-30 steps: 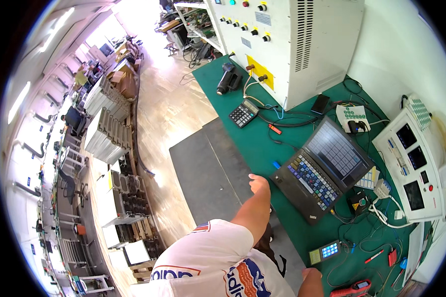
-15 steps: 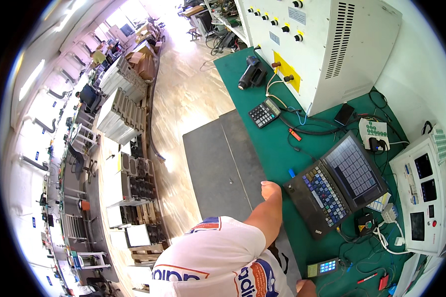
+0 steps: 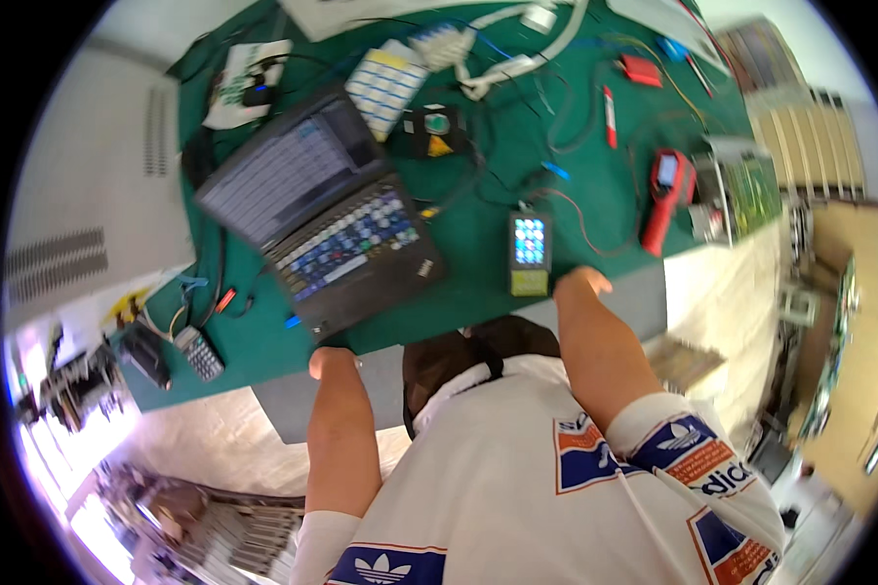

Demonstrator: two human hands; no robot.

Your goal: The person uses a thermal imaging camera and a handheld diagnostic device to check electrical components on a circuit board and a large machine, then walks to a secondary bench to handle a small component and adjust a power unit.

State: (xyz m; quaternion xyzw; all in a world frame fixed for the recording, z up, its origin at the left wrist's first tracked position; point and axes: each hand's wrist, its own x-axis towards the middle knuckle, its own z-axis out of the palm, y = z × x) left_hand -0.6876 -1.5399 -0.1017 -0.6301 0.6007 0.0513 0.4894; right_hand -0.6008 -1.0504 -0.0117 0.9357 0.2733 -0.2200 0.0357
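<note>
View has swung round to worktop [image 3: 474, 278]: left hand [image 3: 334, 363] just below laptop [image 3: 334, 219], right hand [image 3: 582, 283] right of laptop, beside handheld tester [image 3: 530, 253]. Cannot tell either grip's state.

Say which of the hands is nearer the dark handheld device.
Right. The right hand is just right of the dark handheld device; the left hand is farther off to its left, by the laptop.
</note>
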